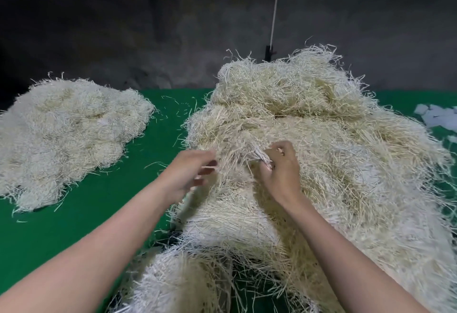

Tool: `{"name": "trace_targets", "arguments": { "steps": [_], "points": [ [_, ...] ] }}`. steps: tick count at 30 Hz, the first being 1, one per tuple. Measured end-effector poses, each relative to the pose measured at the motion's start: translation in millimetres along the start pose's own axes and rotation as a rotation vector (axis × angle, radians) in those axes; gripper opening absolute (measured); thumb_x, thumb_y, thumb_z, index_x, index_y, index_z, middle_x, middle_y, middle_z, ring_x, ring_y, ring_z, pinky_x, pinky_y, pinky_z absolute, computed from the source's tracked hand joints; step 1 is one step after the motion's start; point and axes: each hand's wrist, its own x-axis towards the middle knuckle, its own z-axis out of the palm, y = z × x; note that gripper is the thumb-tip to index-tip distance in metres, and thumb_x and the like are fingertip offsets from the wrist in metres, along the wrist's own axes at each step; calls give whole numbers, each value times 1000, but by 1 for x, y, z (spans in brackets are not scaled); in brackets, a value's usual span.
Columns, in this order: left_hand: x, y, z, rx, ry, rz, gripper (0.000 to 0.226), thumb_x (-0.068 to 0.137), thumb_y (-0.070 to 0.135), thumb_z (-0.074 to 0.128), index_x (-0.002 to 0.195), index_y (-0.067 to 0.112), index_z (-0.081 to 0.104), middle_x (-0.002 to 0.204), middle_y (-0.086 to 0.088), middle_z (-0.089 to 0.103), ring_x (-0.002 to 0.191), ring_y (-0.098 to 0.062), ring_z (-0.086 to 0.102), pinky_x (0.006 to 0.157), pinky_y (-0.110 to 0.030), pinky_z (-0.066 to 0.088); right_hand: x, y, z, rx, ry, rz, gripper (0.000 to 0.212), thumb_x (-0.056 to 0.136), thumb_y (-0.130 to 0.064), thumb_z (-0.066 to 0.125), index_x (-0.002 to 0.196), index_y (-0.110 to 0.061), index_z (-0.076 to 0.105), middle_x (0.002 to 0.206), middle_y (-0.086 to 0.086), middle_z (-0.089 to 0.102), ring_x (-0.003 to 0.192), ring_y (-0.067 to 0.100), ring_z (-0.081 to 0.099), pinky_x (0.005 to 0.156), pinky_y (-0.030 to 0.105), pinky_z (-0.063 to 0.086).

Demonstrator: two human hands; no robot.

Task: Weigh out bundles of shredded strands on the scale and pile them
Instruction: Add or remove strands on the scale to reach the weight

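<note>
Head view. Surface: a worktop (81,214) with a flat green cover, loose single strands scattered on it. Room: a dark grey rough wall (148,28) stands behind the far edge. A thin white cord (275,8) hangs down in front of the wall, slightly slanted, to a small dark fitting behind the heap. At the far right edge of the worktop lie flat white paper pieces (435,117).

Material: a large heap of cream shredded strands (346,164) fills the right half of the worktop. Its long axis runs near to far, from the bottom of the frame to the far edge, and it is highest at the far end. A smaller, lower pile of the same cream strands (69,127) lies on the left, well apart from the heap, with bare green between them. A dark object (174,236) shows under the strands at the heap's near left edge; mostly hidden, not identifiable.

Hands: both bare forearms reach in from the near side to the heap's near-centre.
- right hand (280,171): fingers curled, pinching a narrow tuft of strands (257,153). The tuft's long axis is diagonal, from far-left down to near-right, and its near-right end is in the fingers.
- left hand (190,171): motion-blurred, at the heap's left flank just beside the tuft. Fingers look half curled among the strands; cannot tell whether it holds any.
</note>
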Motion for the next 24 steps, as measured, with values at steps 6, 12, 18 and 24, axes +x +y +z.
{"name": "trace_targets", "arguments": {
  "steps": [6,12,18,24],
  "points": [
    [11,5,61,-163,-143,-88,26,88,40,58,87,14,62,71,0,58,61,-13,48,58,-24,40,-39,-18,-35,-14,102,-118,28,73,-6,73,101,-6,67,109,-4,37,80,-2,42,62,5,35],
    [-1,8,75,-194,-131,-163,25,87,15,63,107,0,62,86,-9,68,66,-19,63,62,-30,52,-66,-30,-30,106,-107,-326,29,80,-25,60,109,-23,54,112,-7,39,77,5,46,56,24,49],
    [-5,17,41,-425,92,10,12,94,3,48,103,-1,55,65,-5,65,57,-16,61,62,-31,54,-38,-14,-20,197,-178,-95,63,75,-18,61,131,-23,33,125,-12,31,111,4,42,99,26,41],
    [-25,46,30,-275,56,345,19,85,2,46,68,9,47,51,5,47,45,-9,41,49,-22,40,-11,17,21,-377,-500,-118,40,88,-16,55,128,-19,50,132,-1,49,123,20,44,112,41,29]
  ]
}}
